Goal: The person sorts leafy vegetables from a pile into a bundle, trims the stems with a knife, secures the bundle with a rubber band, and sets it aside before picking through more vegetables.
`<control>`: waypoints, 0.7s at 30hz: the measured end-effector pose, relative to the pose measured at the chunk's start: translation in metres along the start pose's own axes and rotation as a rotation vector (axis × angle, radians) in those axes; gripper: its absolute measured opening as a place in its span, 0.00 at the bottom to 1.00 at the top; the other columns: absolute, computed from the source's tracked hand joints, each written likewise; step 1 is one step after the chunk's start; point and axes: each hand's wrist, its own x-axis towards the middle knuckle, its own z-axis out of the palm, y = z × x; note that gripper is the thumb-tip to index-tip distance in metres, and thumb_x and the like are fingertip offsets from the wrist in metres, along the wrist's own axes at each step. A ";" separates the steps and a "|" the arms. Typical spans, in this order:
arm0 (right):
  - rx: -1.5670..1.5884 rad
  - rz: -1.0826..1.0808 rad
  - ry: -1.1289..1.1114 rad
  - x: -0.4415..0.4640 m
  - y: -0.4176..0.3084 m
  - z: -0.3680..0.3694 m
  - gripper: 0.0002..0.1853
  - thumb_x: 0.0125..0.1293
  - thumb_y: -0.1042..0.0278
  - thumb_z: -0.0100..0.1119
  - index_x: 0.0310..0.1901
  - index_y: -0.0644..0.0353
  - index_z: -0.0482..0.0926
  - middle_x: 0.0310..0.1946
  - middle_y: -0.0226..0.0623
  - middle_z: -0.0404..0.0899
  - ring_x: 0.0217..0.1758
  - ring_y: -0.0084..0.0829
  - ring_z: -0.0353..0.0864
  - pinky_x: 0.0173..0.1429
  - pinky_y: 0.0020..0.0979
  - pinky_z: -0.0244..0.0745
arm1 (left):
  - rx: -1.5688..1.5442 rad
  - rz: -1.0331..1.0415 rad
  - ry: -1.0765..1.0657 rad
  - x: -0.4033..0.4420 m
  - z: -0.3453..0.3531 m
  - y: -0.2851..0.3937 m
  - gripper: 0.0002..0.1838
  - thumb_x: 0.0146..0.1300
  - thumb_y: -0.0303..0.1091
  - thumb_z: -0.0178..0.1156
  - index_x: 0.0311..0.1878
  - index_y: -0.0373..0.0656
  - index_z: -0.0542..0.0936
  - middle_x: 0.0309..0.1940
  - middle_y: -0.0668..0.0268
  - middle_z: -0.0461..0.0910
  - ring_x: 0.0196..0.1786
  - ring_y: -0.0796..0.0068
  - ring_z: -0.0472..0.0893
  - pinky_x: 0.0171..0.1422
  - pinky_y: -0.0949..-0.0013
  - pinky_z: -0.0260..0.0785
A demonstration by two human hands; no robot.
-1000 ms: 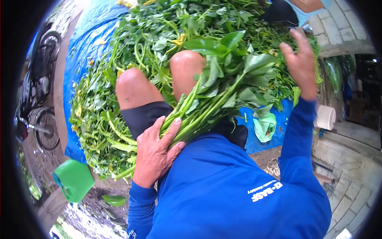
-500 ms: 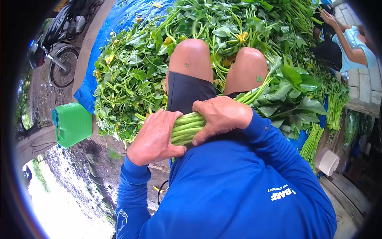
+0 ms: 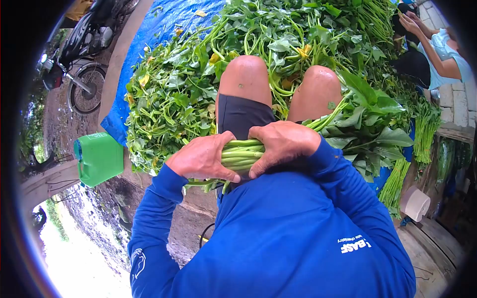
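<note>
A bundle of green leafy stems [image 3: 242,155] lies across my lap, its cut ends to the left and its broad leaves to the right. My left hand [image 3: 202,158] is wrapped round the stems near the cut ends. Close beside it, my right hand [image 3: 284,145] grips the same bundle, thumb in front and fingers over the top. Bare stems show between the two hands. Beyond my knees spreads a large heap of loose leafy greens [image 3: 169,99].
The heap rests on a blue tarp [image 3: 164,25]. A green jug [image 3: 102,159] stands at the left, with a motorcycle [image 3: 87,84] behind it. On the right are stem bundles [image 3: 396,186], a whitish roll [image 3: 415,202] and another person [image 3: 442,54] with raised hands.
My left hand has shifted slightly right and up along the bundle, nearer my right hand. Stem ends now show below its wrist. Both hands keep their grip.
</note>
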 end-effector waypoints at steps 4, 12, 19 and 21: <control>0.042 0.028 0.101 -0.013 -0.007 -0.009 0.44 0.52 0.36 0.81 0.59 0.68 0.83 0.47 0.61 0.90 0.54 0.60 0.90 0.60 0.54 0.82 | 0.161 0.079 0.032 0.004 -0.024 0.008 0.45 0.48 0.52 0.90 0.63 0.41 0.76 0.52 0.49 0.85 0.55 0.41 0.87 0.59 0.47 0.79; -0.117 -0.105 0.717 -0.020 0.013 0.007 0.30 0.55 0.58 0.81 0.53 0.60 0.75 0.41 0.52 0.87 0.49 0.56 0.90 0.52 0.55 0.83 | 0.582 0.315 0.350 0.027 -0.061 0.037 0.41 0.44 0.35 0.87 0.63 0.48 0.77 0.49 0.54 0.80 0.53 0.43 0.84 0.57 0.44 0.77; -0.335 -0.219 0.644 -0.010 0.014 0.032 0.35 0.52 0.62 0.83 0.59 0.59 0.74 0.37 0.47 0.85 0.44 0.55 0.90 0.52 0.56 0.84 | 0.346 0.279 0.373 0.010 -0.013 0.001 0.49 0.40 0.32 0.85 0.70 0.46 0.75 0.59 0.49 0.75 0.58 0.39 0.81 0.66 0.44 0.75; -0.321 -0.145 0.544 -0.001 0.013 0.037 0.32 0.52 0.66 0.80 0.58 0.59 0.74 0.39 0.48 0.84 0.43 0.57 0.89 0.48 0.56 0.85 | 0.408 0.228 0.470 -0.002 0.003 0.002 0.50 0.40 0.33 0.85 0.71 0.46 0.74 0.60 0.48 0.76 0.59 0.38 0.81 0.71 0.43 0.73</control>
